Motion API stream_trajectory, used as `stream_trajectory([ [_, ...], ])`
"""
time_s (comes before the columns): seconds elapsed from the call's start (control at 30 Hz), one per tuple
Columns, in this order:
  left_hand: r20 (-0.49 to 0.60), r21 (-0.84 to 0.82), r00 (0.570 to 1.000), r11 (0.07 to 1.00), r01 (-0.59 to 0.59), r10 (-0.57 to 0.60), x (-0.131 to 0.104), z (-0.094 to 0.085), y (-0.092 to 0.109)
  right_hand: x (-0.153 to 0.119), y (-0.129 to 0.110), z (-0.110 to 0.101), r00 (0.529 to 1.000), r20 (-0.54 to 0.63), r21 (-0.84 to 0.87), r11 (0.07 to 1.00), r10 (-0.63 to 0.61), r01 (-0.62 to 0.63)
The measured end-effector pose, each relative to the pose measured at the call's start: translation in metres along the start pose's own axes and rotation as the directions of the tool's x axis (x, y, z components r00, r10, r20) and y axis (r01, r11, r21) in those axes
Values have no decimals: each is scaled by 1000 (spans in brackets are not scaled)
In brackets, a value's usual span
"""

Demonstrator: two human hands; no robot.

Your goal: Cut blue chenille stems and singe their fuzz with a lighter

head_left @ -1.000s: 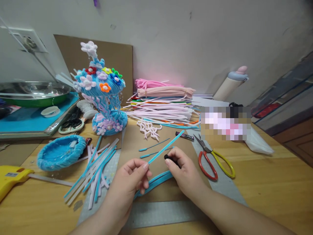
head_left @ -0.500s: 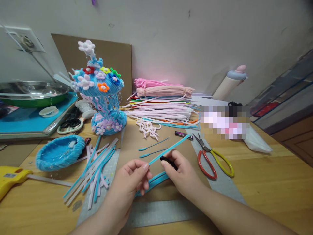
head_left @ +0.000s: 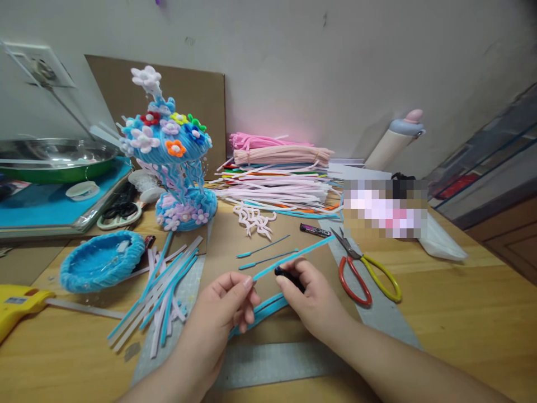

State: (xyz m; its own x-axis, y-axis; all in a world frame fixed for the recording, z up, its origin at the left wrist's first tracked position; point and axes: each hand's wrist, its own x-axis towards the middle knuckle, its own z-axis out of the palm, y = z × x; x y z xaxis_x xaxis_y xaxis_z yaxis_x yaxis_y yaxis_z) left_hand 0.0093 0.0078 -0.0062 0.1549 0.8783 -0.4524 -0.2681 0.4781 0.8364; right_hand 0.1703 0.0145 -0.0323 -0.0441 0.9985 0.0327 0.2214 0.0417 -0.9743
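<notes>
My left hand (head_left: 235,299) is closed, pinching the near end of a blue pipe cleaner (head_left: 308,246) that slants up to the right. In my right hand (head_left: 308,291) sits a small black tool (head_left: 289,277); its kind is mostly hidden by the fingers. More blue pipe cleaners (head_left: 272,307) lie on the cardboard sheet (head_left: 268,334) below and between the hands. Beyond the hands rest two partly stripped blue stems (head_left: 268,262). A small bunch of twisted white pieces (head_left: 253,220) lies farther back.
Red-and-yellow-handled scissors (head_left: 364,263) lie to the right. Behind are stacked pipe cleaners (head_left: 277,187). At left stand a flowered blue pipe-cleaner model (head_left: 172,145), a blue oval dish (head_left: 103,260), loose strips (head_left: 157,302) and a yellow glue gun (head_left: 20,305).
The far end of the blue pipe cleaner has dipped slightly and swung a little to the right. Both hands keep nearly the same place and hold.
</notes>
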Motion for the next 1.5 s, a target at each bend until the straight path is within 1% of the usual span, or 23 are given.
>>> stream_trajectory([
  [0.2, -5, 4, 1000, 1000, 0, 0, -1, 1, 1, -1, 1, 1, 1000, 7, -1, 1000, 7, -7],
  [0.43, -18, -2, 1000, 1000, 10, -10, -2, 4, 2, 1, 1, 0, 999, -9, -34, 998, -47, 46],
  [0.6, -15, 4, 1000, 1000, 23, -23, -2, 4, 2, 0, 0, -1, 999, -24, -39, 999, -36, 35],
  [0.87, -2, 5, 999, 999, 34, -34, -2, 3, 1, -1, -4, 0, 1000, 11, -6, 1000, -7, 7],
  [1.13, -2, -8, 1000, 1000, 20, -20, -2, 2, 1, 0, 0, 0, 999, 4, -24, 999, -40, 40],
  [1.5, -4, -11, 1000, 1000, 22, -22, -1, 2, 2, 0, 1, -2, 999, 13, -9, 1000, -29, 29],
])
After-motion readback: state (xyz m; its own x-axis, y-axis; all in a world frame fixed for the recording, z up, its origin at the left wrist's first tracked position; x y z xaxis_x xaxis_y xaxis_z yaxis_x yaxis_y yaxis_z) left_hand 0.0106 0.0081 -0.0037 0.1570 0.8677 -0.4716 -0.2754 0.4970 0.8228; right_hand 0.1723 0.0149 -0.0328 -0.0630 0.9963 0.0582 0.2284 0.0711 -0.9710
